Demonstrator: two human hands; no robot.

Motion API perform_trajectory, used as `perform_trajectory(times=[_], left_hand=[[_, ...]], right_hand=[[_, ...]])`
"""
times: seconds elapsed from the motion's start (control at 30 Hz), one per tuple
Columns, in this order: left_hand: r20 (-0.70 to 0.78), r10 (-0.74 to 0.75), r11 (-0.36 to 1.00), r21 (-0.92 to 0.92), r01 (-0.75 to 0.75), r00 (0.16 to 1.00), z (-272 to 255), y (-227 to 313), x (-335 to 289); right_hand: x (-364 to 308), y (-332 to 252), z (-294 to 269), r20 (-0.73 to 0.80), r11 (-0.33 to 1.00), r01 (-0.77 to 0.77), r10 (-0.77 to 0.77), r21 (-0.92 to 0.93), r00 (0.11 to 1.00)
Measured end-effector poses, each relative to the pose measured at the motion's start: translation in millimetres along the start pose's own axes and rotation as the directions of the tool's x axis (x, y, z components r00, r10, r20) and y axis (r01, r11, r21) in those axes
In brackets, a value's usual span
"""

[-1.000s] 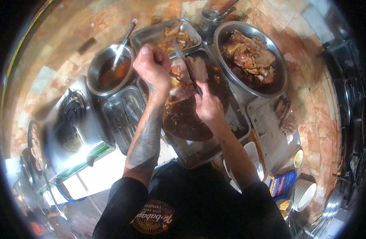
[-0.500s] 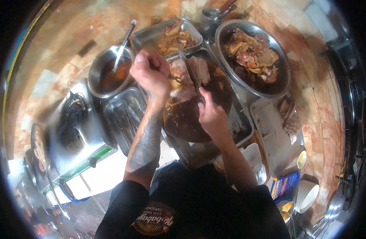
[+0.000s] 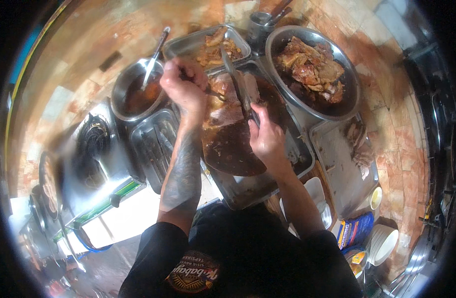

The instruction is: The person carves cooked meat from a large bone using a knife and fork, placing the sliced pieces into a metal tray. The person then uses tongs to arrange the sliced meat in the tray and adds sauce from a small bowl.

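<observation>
My right hand [image 3: 266, 136] grips the handle of a long knife [image 3: 240, 84], whose blade points away across the meat. A round, dark, wet chopping board [image 3: 233, 154] lies beneath, set in a metal tray [image 3: 233, 194]. On its far part rests a large piece of cooked meat [image 3: 222, 113], with a pale slab [image 3: 251, 87] to the right of the blade. My left hand [image 3: 184, 85] is closed in a fist at the meat's left side. A thin dark prong seems to run from the fist to the meat; its kind is hard to make out.
A bowl of cooked meat [image 3: 356, 94] stands at far right, a tray of pieces [image 3: 174, 48] at the back. Left are a pot [image 3: 116, 102] with a ladle [image 3: 156, 54] and a stove [image 3: 71, 159]. Another tray [image 3: 332, 164] holds meat scraps on the right.
The knife has shifted slightly farther away, and more of its blade's flat side shows. My left fist has moved a little to the left.
</observation>
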State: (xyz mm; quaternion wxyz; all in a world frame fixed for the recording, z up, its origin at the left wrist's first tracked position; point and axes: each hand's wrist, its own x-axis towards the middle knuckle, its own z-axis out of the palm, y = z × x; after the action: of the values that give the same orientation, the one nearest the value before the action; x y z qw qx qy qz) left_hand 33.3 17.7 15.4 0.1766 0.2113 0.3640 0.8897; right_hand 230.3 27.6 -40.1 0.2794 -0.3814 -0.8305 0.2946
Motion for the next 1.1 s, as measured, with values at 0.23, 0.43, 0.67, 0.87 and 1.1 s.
perform_trajectory(times=[0.23, 0.43, 0.67, 0.87, 1.1], left_hand=[[-0.015, 0.024, 1.000, 0.001, -0.024, 1.000, -5, -7, 3], [0.019, 0.074, 0.990, 0.116, -0.076, 0.997, -5, -7, 2], [0.000, 0.061, 0.995, 0.085, -0.061, 0.998, -6, -2, 2], [0.028, 0.097, 0.975, 0.199, -0.100, 0.995, -7, -6, 3], [0.056, 0.101, 0.977, 0.185, -0.110, 0.993, -8, -10, 4]], right_hand=[[34, -43, -11, 0.066, 0.996, -0.077, 0.080, -0.048, 0.995], [44, -57, -6, 0.132, 0.990, -0.102, 0.115, -0.102, 0.985], [19, -34, 5, 0.117, 0.981, -0.116, 0.134, -0.153, 0.984], [-43, -15, -3, 0.050, 0.997, -0.017, 0.021, -0.078, 0.999], [-33, -11, 8, 0.046, 0.993, 0.000, 0.005, -0.118, 0.999]])
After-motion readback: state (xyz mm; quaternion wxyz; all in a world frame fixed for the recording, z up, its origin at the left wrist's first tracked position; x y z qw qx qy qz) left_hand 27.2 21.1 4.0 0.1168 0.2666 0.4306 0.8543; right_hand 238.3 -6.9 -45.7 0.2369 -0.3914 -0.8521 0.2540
